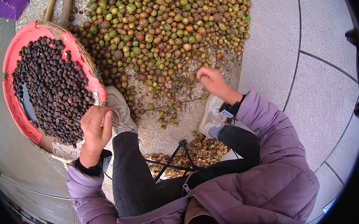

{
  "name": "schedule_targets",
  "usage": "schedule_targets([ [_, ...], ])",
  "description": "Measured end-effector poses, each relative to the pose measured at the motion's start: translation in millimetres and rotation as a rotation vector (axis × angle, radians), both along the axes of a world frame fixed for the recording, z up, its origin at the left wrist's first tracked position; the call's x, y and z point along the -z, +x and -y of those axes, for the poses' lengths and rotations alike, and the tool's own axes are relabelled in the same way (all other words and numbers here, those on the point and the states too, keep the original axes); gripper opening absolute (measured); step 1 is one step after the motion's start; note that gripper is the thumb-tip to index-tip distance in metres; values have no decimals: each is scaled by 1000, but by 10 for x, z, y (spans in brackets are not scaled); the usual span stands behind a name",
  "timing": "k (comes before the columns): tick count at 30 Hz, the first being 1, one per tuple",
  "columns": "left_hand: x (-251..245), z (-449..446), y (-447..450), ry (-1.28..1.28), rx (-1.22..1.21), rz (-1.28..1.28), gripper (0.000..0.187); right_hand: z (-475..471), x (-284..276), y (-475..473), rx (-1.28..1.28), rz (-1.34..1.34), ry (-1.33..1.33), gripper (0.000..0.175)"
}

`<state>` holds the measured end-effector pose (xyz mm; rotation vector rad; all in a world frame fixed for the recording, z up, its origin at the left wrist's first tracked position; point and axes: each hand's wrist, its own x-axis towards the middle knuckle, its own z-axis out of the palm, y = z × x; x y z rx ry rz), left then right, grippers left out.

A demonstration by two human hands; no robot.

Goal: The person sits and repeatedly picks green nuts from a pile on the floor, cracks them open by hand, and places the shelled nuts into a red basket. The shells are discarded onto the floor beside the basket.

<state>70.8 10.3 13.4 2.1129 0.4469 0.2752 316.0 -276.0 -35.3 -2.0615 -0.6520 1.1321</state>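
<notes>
My left hand (96,127) is over the near right rim of a round woven basket (91,60) lined with red cloth. Its fingers bend down towards the dark round seeds (55,87) heaped inside, and whatever they may hold is hidden. My right hand (214,82) hovers over the near edge of a spread of green and brown fruits (165,26), which look like tea-oil camellia fruits. Its fingers are curled. Something brown shows at the fingertips, but I cannot tell whether it is held or lies behind them.
Split husks (202,150) lie beneath a folding stool's black metal legs (171,160). My shoes (120,109) stand either side of loose fruits. Two wooden handles (66,9) and a purple bag (12,8) are beyond the basket. Pale paving (272,33) lies to the right.
</notes>
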Motion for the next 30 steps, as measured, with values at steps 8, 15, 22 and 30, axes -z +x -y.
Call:
schedule_targets([
  [8, -197, 154, -607, 4, -238, -132, 12, 1212, -466, -1466, -1336, -272, -519, 17],
  [15, -724, 67, -1770, -71, -587, -211, 25, 787, -1369, -404, -424, 515, -4, 10],
  [22, -822, 675, -3325, -391, -934, -434, 26, 1770, -2644, 359, -41, 955, -257, 17],
  [30, -765, 1208, -3678, -523, -863, -520, 27, 2627, -3371, -393, 398, 836, -45, 19],
])
